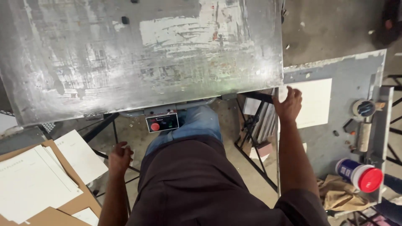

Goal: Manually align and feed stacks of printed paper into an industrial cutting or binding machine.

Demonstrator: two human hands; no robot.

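My right hand rests on the left edge of a white sheet stack lying on a grey side table, fingers spread over its corner. My left hand hangs loosely curled and holds nothing, close to a white sheet at the left. A large scratched metal plate fills the top of the view in front of me. Under its near edge sits a small black control box with a red button.
White printed sheets on brown cardboard lie at lower left. On the right table stand a red-capped canister, a tape roll and a crumpled brown rag. Black metal frame legs run beneath the plate.
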